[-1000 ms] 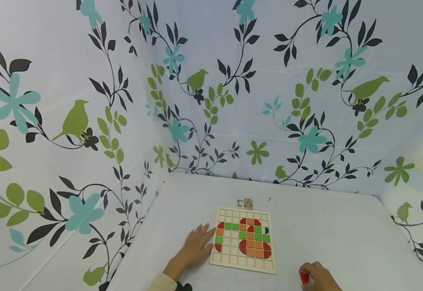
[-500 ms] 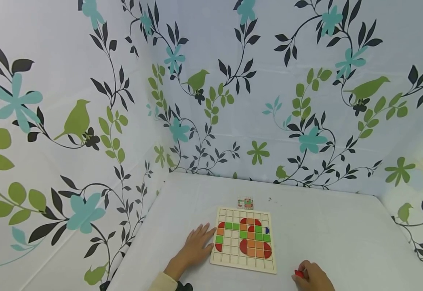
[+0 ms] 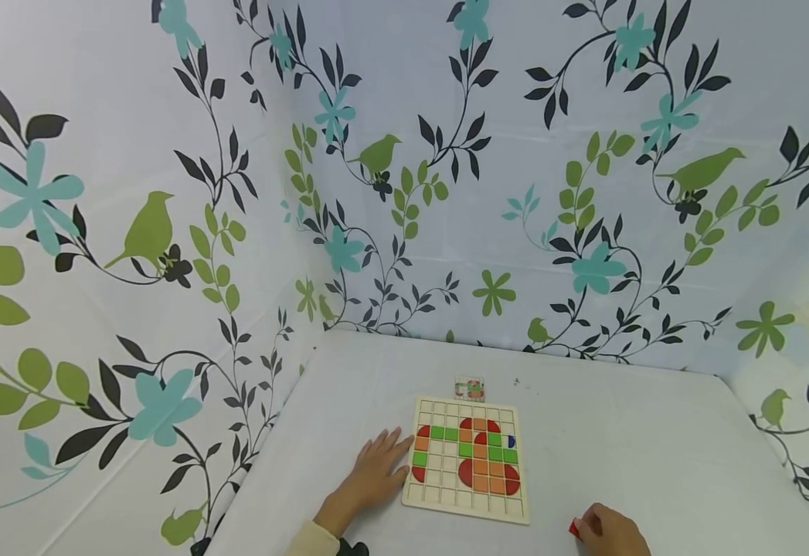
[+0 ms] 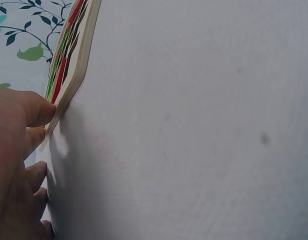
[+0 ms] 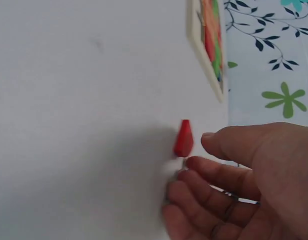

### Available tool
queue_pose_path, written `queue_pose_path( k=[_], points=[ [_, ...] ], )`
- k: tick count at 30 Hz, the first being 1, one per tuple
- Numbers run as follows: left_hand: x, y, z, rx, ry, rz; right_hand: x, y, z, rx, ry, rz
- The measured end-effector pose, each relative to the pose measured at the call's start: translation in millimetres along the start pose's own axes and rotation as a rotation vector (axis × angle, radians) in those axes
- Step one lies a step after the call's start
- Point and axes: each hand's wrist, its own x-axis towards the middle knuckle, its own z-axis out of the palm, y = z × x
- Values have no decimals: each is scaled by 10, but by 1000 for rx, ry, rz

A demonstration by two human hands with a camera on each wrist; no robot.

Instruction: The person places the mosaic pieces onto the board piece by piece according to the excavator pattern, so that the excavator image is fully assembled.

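A square wooden puzzle board (image 3: pixel 438 492) with a grid of cells lies on the white table; red, orange and green tiles and a blue-and-white one fill part of it. My left hand (image 3: pixel 371 471) rests flat along its left side, fingers spread. In the left wrist view, the thumb (image 4: pixel 41 112) is right at the board's edge. To the right of the board, the curled fingers of my right hand (image 3: pixel 609 531) hold a small red tile (image 5: pixel 184 139) low over the table. In the right wrist view, this tile stands on edge at the fingertips, with the thumb slightly apart from it.
A small pattern card (image 3: pixel 470 388) lies just behind the board. White cloth covers the table (image 3: pixel 633 432), and patterned fabric (image 3: pixel 491 232) with leaves and birds rises behind it and at both sides.
My right hand shifted left with the red tile, then back slightly right, and the tile's angle changed at the fingertips. My left hand and the board hold their places.
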Motion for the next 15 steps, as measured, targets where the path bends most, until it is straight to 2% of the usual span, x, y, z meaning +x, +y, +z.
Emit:
queue_pose_path(
  k=[6, 8, 11, 15],
  points=[
    [-13, 1, -6, -4, 2, -2, 28, 23, -6, 82, -120, -37],
    [-14, -2, -1, -4, 0, -5, 39, 26, 21, 83, -118, -47],
    [-13, -3, -1, -11, -3, -5, 70, 34, 45, 29, -82, -47],
    [-13, -4, 4, -10, -6, -5, 111, 32, 36, -1, -85, 12]
  ],
)
